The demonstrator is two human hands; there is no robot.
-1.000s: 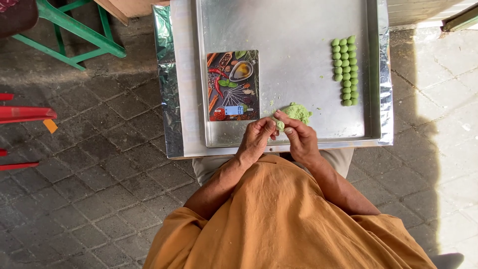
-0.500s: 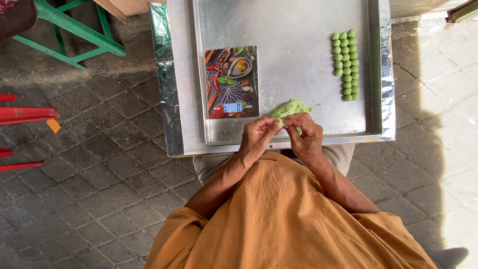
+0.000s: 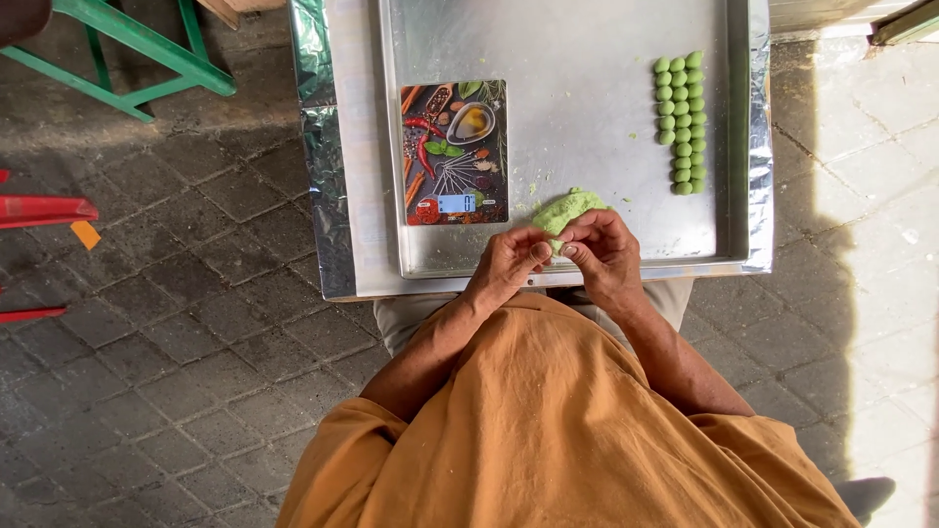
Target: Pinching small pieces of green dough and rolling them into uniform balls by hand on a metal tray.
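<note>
A lump of green dough (image 3: 571, 208) lies near the front edge of a metal tray (image 3: 587, 108) on my lap. My right hand (image 3: 608, 254) holds the lump from the front, fingers curled on it. My left hand (image 3: 511, 262) meets it at the fingertips and pinches a small bit of the same dough between thumb and finger. Two neat rows of several small green dough balls (image 3: 681, 121) sit at the tray's right side. A flat kitchen scale (image 3: 454, 153) with a colourful spice picture lies on the tray's left part.
The tray rests on a foil-covered board (image 3: 331, 147). A green metal frame (image 3: 117, 44) stands at the upper left and red bars (image 3: 39, 210) at the left edge. Grey paving stones (image 3: 176, 323) surround me.
My hands shifted slightly right and nearer the tray's front edge, and the dough lump now shows more above my right fingers. The balls and the scale stay in place.
</note>
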